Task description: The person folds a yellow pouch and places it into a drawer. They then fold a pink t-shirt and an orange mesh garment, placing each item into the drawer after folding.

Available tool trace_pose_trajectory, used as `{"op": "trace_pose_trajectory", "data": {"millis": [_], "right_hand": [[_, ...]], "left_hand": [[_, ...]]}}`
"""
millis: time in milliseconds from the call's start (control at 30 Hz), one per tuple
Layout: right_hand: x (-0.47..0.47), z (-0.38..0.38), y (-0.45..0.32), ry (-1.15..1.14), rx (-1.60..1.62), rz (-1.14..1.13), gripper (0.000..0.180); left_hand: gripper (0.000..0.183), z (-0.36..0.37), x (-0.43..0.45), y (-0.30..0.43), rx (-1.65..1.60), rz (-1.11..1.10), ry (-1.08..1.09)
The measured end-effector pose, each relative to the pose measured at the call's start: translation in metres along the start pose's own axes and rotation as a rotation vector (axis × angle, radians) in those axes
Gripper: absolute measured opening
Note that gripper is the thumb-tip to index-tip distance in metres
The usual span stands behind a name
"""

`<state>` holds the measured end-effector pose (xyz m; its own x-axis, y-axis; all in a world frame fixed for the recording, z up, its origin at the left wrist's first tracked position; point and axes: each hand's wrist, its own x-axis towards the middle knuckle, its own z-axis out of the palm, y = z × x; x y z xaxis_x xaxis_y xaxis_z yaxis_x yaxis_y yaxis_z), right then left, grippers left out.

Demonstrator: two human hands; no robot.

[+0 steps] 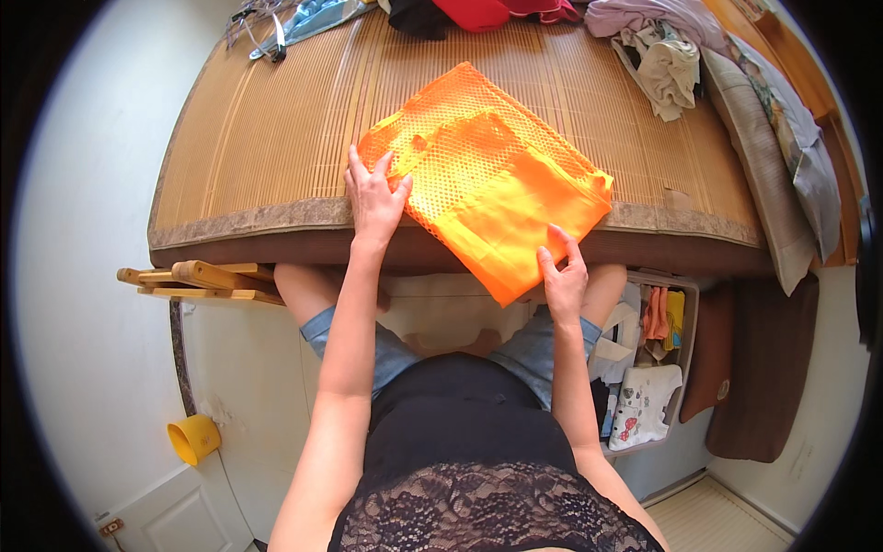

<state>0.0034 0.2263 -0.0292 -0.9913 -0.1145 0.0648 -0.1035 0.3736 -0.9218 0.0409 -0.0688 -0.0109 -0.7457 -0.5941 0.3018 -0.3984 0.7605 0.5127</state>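
A folded orange cloth piece (510,200), part open mesh and part smooth fabric, lies slantwise before me. Most of it rests on a slatted bamboo mat (276,138), and its near corner hangs past the bed's front edge. With fingers spread, my left hand (374,200) touches the left edge of the mesh; whether it pinches the fabric cannot be told. At the lower right edge, my right hand (567,279) grips the smooth part, thumb and forefinger on top. The cloth's underside is hidden.
Clothes (476,10) and hangers (259,27) lie along the bed's far side. Crumpled garments (666,69) and pillows (759,165) are at right. Below stand a bin of folded clothes (645,407), brown cushions (759,372), a wooden stool (200,276) and a yellow bucket (194,439).
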Motion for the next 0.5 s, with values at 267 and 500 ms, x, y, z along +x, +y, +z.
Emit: {"op": "trace_pose_trajectory", "data": {"millis": [267, 500], "right_hand": [[-0.037, 0.026, 0.007, -0.028, 0.101, 0.023, 0.044], [-0.064, 0.039, -0.05, -0.576, 0.214, 0.199, 0.037]], "left_hand": [[0.044, 0.03, 0.06, 0.018, -0.367, 0.306, 0.119], [0.032, 0.013, 0.082, 0.023, 0.143, 0.539, 0.211]]}}
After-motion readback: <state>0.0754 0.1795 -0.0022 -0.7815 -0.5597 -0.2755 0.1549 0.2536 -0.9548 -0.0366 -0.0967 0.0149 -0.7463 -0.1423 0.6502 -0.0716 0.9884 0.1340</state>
